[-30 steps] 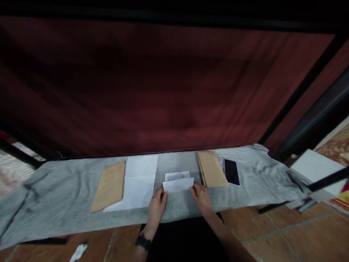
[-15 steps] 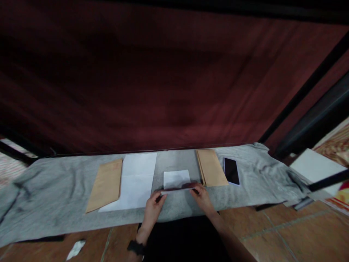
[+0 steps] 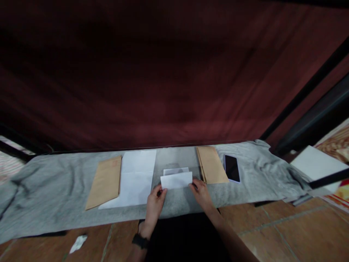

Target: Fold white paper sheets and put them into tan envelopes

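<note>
Between my two hands is a folded sheet of white paper (image 3: 176, 181), tilted up so its broad face shows. My left hand (image 3: 156, 200) pinches its left end, thumb in front. My right hand (image 3: 200, 191) grips the lower right corner between thumb and fingers. Just behind it, a second white paper (image 3: 176, 170) shows only its far strip; the rest is hidden. Larger white sheets (image 3: 137, 178) with a crease lie left of my hands, partly under a brown envelope (image 3: 105, 182). A stack of brown envelopes (image 3: 213, 165) lies to the right.
A phone (image 3: 232, 168) lies right of the envelope stack. Everything rests on a grey cloth (image 3: 62, 189) over a long narrow surface. A dark red curtain (image 3: 174, 91) hangs behind. A crumpled white scrap (image 3: 78, 243) is on the tiled floor, and a white board (image 3: 317, 163) stands at far right.
The folded paper was nearly edge-on; its far edge has tipped up, so its white face now shows and covers more of the paper behind. Both hands keep their hold.
</note>
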Demonstrator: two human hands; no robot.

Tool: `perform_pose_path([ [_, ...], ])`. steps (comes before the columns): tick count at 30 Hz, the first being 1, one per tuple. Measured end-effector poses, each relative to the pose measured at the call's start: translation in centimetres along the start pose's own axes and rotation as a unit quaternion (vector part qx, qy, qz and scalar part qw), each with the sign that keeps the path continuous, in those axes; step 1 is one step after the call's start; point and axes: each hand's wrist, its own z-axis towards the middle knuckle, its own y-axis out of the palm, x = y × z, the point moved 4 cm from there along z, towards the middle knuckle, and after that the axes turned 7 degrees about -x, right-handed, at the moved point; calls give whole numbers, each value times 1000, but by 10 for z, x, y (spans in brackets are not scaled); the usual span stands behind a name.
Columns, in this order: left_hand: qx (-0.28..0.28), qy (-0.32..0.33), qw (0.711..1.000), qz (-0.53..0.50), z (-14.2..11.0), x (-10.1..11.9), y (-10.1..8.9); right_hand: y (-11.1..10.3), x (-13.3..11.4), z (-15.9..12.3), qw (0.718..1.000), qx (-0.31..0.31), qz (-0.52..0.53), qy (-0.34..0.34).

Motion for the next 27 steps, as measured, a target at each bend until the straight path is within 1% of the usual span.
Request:
perform_pose_path([
  [2, -10, 3, 1000, -23, 1, -2, -1, 1, 0, 0, 999, -10, 32, -20],
  [4, -44, 22, 997, -62, 1, -4, -2, -1, -1, -2, 997, -27, 63, -48],
  [7, -82, 60, 990, -95, -3, -3, -3, -5, -3, -7, 995, -51, 42, -80],
  [10, -93, 95, 990, -48, -7, 1, -3, -7, -7, -12, 992, -79, -7, -98],
  [12, -96, 108, 990, -2, -7, 4, -1, -7, -6, -13, 993, -74, -23, -88],
  [14, -75, 102, 992, 29, -6, 4, -2, -8, -4, -12, 996, -42, -38, -62],
  [16, -34, 88, 995, 40, -2, 5, -3, -7, -3, -11, 998, -12, -49, -44],
  [18, -6, 83, 996, 39, 2, 6, -5, -4, -6, -9, 998, -4, -51, -45],
  [21, 10, 67, 998, 12, 5, 14, -8, -7, -17, -5, 998, 5, -13, -58],
  [23, 13, 27, 999, -30, 6, 24, -12, -18, -30, 0, 998, 30, 25, -56],
  [25, 14, -8, 995, -99, 7, 40, -15, -34, -48, 9, 996, 46, 53, -54],
  [27, 29, -12, 981, -190, 9, 61, -20, -49, -67, 22, 989, 27, 141, -47],
])
